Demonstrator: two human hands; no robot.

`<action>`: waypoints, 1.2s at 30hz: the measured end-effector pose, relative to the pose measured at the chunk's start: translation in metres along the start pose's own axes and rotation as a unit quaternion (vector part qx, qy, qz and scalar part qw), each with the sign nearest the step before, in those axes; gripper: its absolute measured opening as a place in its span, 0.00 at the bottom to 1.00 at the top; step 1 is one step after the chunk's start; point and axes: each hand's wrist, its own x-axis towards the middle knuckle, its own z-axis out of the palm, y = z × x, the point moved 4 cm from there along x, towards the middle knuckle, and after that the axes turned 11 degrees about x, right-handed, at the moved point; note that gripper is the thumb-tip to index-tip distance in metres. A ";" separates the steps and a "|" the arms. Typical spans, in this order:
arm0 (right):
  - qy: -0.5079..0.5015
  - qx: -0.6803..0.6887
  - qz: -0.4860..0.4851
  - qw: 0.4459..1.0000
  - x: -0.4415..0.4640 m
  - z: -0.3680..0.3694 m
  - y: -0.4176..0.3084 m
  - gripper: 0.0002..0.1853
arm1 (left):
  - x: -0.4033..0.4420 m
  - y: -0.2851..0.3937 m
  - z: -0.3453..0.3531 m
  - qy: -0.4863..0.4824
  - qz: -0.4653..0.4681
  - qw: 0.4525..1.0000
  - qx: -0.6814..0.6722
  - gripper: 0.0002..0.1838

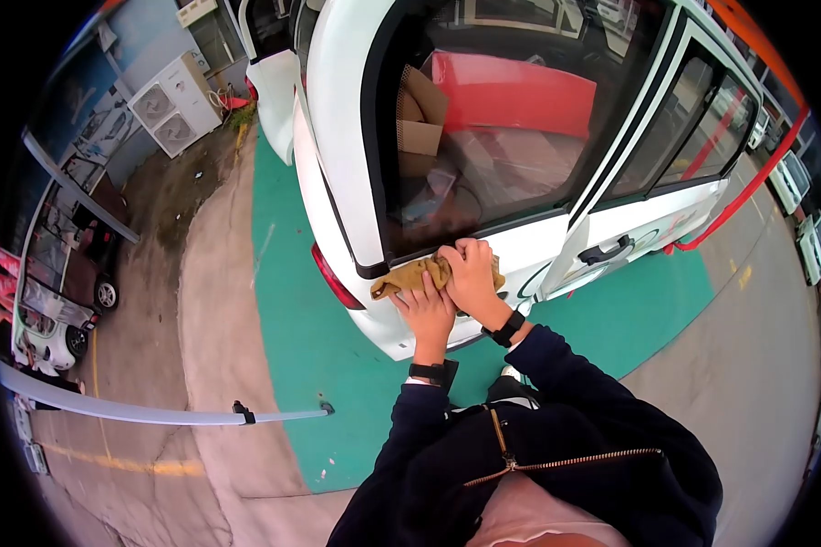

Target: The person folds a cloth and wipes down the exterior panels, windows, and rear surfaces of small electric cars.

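Observation:
A yellowish-brown cloth [392, 279] lies bunched against the white car's [348, 219] side, just under the lower edge of the rear side window [511, 173]. My left hand [428, 315] presses on the cloth from below, its fingers holding the folds. Slightly higher and to the right, my right hand [472, 281] has its curled fingers on the same cloth. The two hands touch or nearly touch. Part of the cloth is hidden beneath them. Each wrist wears a black band.
A red tail light [335, 277] is left of the hands; a black door handle [606, 251] is to the right. Green-painted ground [337, 392] surrounds the car. A pale pole [155, 410] juts in from the left. An air-conditioner unit [175, 105] stands by the wall.

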 end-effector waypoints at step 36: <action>0.172 -0.048 -0.222 0.959 0.114 -0.094 0.036 0.28 | 0.170 0.079 -0.034 0.164 0.035 0.986 0.002 0.35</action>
